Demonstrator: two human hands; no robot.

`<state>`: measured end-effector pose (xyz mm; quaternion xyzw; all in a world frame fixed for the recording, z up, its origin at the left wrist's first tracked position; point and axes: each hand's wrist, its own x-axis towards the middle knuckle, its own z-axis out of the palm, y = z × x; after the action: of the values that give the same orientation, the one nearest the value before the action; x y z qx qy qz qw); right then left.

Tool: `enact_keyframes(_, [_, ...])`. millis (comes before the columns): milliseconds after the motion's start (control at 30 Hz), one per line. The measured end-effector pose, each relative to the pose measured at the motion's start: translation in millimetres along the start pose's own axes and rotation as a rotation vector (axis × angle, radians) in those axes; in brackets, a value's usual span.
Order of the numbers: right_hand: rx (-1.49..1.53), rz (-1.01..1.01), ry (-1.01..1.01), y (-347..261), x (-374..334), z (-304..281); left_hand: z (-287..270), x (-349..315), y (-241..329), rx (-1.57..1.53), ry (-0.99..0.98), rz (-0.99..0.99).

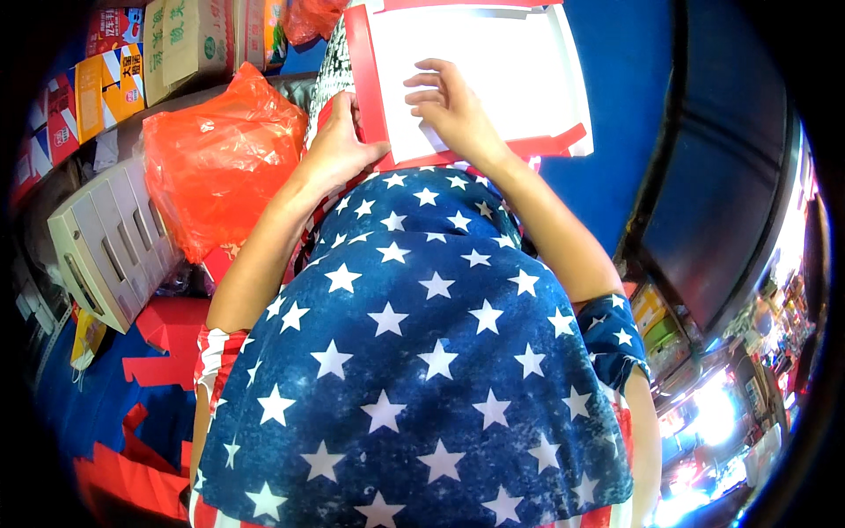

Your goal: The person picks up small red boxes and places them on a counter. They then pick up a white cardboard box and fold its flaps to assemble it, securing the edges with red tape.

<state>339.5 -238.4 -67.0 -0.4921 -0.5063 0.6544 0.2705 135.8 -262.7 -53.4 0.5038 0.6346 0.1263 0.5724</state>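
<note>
A white box panel with red flaps along its edges (519, 84) lies over my lap, some flaps turned up. At its near left corner, my left hand (343, 141) grips the red left flap, with the thumb on the inner side and the fingers behind it. My right hand (449, 106) hovers over the white inner face, holding nothing, its fingers slightly bent and apart. A red flap (541, 143) runs along the near edge, partly behind my right wrist. Whether the right hand touches the white face I cannot tell.
On my left stand an orange-red plastic bag (224, 150), a beige slotted plastic case (114, 242) and several cardboard boxes (189, 48). Red paper scraps (132, 475) lie on the blue floor. A dark panel (717, 194) stands at the right.
</note>
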Motion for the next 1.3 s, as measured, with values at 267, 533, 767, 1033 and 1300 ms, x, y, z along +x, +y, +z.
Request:
enact_keyframes(267, [-0.776, 0.004, -0.254, -11.9, -26.5, 27.8, 8.4, 10.5, 8.3, -0.064, 0.031, -0.134])
enact_keyframes(533, [-0.967, 0.025, -0.21, -5.1, -7.7, 48.9, -33.1, 52.5, -12.3, 0.279, -0.092, -0.096])
enact_keyframes(767, [-1.173, 0.073, -0.317, -13.6, -12.5, 31.5, -100.4, 132.7, -12.5, 0.002, -0.089, 0.367])
enact_keyframes(1033, [-1.293, -0.026, -0.39, -27.5, -33.9, -5.7, -90.8, 117.1, -29.0, -0.048, -0.006, 0.284])
enact_keyframes(1300, [-1.027, -0.17, -0.298, -17.9, -56.2, -26.8, -91.4, 27.3, -8.6, 0.237, 0.074, 0.398])
